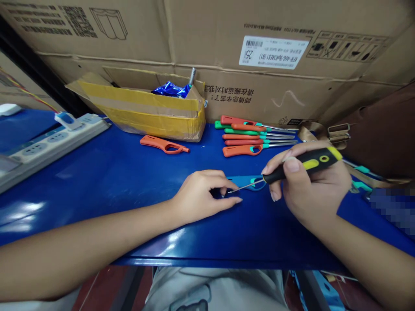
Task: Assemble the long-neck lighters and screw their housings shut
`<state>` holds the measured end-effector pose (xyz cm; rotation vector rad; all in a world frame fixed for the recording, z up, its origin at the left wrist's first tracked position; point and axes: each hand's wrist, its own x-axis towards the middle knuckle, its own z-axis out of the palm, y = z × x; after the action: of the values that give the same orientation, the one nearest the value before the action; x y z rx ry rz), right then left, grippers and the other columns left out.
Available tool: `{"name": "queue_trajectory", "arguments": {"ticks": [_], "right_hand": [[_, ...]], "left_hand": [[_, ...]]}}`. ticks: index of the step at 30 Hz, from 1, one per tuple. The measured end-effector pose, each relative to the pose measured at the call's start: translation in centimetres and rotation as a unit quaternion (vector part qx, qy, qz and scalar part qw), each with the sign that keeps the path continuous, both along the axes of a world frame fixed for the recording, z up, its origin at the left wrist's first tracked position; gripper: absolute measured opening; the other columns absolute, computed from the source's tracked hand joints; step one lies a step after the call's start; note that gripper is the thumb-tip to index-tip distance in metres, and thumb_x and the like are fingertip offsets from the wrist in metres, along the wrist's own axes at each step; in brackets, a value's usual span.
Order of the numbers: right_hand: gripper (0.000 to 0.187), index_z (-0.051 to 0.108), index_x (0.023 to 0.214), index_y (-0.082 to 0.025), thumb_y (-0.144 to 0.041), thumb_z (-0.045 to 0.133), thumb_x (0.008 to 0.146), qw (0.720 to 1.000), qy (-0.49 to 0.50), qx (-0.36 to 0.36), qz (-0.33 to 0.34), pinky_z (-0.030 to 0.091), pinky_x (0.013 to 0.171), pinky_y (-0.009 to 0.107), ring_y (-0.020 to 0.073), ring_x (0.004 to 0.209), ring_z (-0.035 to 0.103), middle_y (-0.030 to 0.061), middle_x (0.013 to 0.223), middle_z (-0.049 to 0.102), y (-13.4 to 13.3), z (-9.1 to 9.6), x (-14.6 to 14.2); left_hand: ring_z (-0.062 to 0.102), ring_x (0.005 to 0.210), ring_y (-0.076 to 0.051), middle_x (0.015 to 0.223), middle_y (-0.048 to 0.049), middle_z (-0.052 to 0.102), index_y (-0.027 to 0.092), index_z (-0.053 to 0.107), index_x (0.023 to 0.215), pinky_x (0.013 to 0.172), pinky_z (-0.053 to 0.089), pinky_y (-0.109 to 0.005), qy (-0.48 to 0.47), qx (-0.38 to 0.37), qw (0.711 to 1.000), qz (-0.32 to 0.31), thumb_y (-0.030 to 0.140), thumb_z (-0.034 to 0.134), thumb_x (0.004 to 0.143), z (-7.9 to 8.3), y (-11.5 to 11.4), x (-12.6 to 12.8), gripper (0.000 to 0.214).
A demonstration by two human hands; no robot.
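My right hand (308, 185) grips a screwdriver (314, 164) with a black and yellow handle. Its thin shaft points left and down to my left hand (204, 192). That hand rests on the blue table with thumb and forefinger apart, the screwdriver's tip between them. Whether a tiny part sits at the tip is too small to tell. Just behind the shaft lies a blue lighter (248, 180) with a turquoise trigger, partly covered by my left fingers. An orange lighter body (162, 144), with no long metal tube showing, lies farther back to the left.
Several red, orange and green long-necked lighters (243, 142) lie in a row at the back. A taped cardboard box (145, 116) holds a blue shiny packet (171, 89). A white power strip (48, 144) runs along the left. Large cardboard (207, 39) stands behind the table.
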<state>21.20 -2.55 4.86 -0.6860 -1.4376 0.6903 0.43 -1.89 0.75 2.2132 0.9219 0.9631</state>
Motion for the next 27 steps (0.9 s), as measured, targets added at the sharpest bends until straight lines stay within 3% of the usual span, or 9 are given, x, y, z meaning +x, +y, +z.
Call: {"name": "queue_trajectory", "arguments": {"ticks": [3, 6, 8, 10, 13, 16, 21, 24, 27], "right_hand": [[0.009, 0.063, 0.091, -0.024, -0.027, 0.070, 0.094, 1.000, 0.021, 0.003, -0.008, 0.038, 0.027, 0.025, 0.0094, 0.033, 0.053, -0.0020, 0.073, 0.073, 0.9, 0.5, 0.1], [0.012, 0.063, 0.089, -0.025, -0.033, 0.071, 0.093, 0.999, 0.035, 0.000, -0.040, 0.034, 0.025, 0.025, 0.0085, 0.031, 0.049, -0.0022, 0.071, 0.072, 2.2, 1.4, 0.2], [0.015, 0.062, 0.089, -0.026, -0.037, 0.073, 0.092, 0.998, 0.032, -0.016, -0.049, 0.033, 0.026, 0.025, 0.0080, 0.030, 0.046, -0.0025, 0.071, 0.073, 3.1, 2.1, 0.3], [0.020, 0.060, 0.089, -0.026, -0.040, 0.075, 0.090, 0.998, 0.022, -0.039, -0.043, 0.034, 0.026, 0.024, 0.0076, 0.030, 0.045, -0.0031, 0.071, 0.072, 3.7, 2.9, 0.3], [0.031, 0.059, 0.086, -0.023, -0.045, 0.081, 0.082, 0.994, -0.021, -0.110, -0.004, 0.036, 0.028, 0.022, 0.0068, 0.032, 0.046, -0.0034, 0.068, 0.070, 4.5, 4.1, 0.1], [0.040, 0.061, 0.087, -0.021, -0.048, 0.087, 0.073, 0.975, -0.064, -0.204, 0.058, 0.038, 0.029, 0.021, 0.0071, 0.036, 0.049, -0.0019, 0.068, 0.070, 5.0, 4.8, -0.2], [0.049, 0.060, 0.101, -0.020, -0.041, 0.090, 0.067, 0.945, -0.093, -0.292, 0.116, 0.047, 0.034, 0.022, 0.0105, 0.049, 0.058, 0.0006, 0.079, 0.071, 5.3, 4.3, 0.0], [0.049, 0.057, 0.109, -0.024, -0.039, 0.086, 0.072, 0.958, -0.095, -0.251, 0.096, 0.047, 0.035, 0.024, 0.0101, 0.046, 0.055, -0.0010, 0.079, 0.069, 5.2, 3.5, 0.2], [0.050, 0.051, 0.118, -0.031, -0.041, 0.082, 0.080, 0.979, -0.094, -0.178, 0.027, 0.044, 0.033, 0.025, 0.0088, 0.039, 0.049, -0.0041, 0.075, 0.064, 4.9, 2.5, 0.0]], "left_hand": [[0.063, 0.082, -0.018, 0.085, -0.0019, 0.068, 0.020, 0.075, 0.118, 0.079, 0.051, -0.033, 0.048, 0.037, 0.998, 0.006, 0.043, 0.084, 0.079, 0.1, 0.2, -0.3, 0.047], [0.062, 0.089, -0.019, 0.093, -0.0036, 0.071, 0.017, 0.072, 0.120, 0.086, 0.050, -0.035, 0.047, 0.061, 0.997, 0.007, 0.035, 0.080, 0.084, 0.4, 0.6, -1.0, 0.041], [0.063, 0.086, -0.017, 0.092, -0.0032, 0.073, 0.017, 0.076, 0.109, 0.083, 0.049, -0.032, 0.037, 0.069, 0.997, 0.003, 0.025, 0.071, 0.092, 0.6, 0.9, -1.5, 0.019], [0.062, 0.081, -0.016, 0.086, -0.0019, 0.074, 0.018, 0.077, 0.091, 0.077, 0.048, -0.030, 0.041, 0.075, 0.996, 0.013, 0.023, 0.069, 0.094, 0.8, 1.3, -1.9, 0.010], [0.058, 0.071, -0.016, 0.069, -0.0012, 0.068, 0.017, 0.070, 0.068, 0.067, 0.044, -0.030, 0.074, 0.089, 0.992, 0.052, 0.033, 0.069, 0.094, 1.0, 1.6, -2.2, 0.031], [0.056, 0.069, -0.017, 0.063, -0.0020, 0.062, 0.017, 0.062, 0.060, 0.065, 0.042, -0.031, 0.113, 0.112, 0.984, 0.086, 0.038, 0.059, 0.100, 1.2, 1.7, -2.4, 0.045], [0.064, 0.090, -0.021, 0.095, -0.0041, 0.071, 0.018, 0.069, 0.093, 0.079, 0.051, -0.034, 0.118, 0.086, 0.985, 0.093, 0.026, 0.062, 0.094, 1.3, 1.8, -2.6, 0.011], [0.065, 0.104, -0.026, 0.112, -0.0085, 0.072, 0.016, 0.068, 0.112, 0.092, 0.054, -0.041, 0.136, 0.061, 0.986, 0.067, 0.029, 0.069, 0.087, 1.0, 1.8, -2.6, 0.028], [0.064, 0.110, -0.029, 0.117, -0.0110, 0.072, 0.014, 0.067, 0.122, 0.100, 0.052, -0.045, 0.143, 0.055, 0.988, 0.030, 0.033, 0.072, 0.085, 0.5, 1.7, -2.4, 0.042]]}}
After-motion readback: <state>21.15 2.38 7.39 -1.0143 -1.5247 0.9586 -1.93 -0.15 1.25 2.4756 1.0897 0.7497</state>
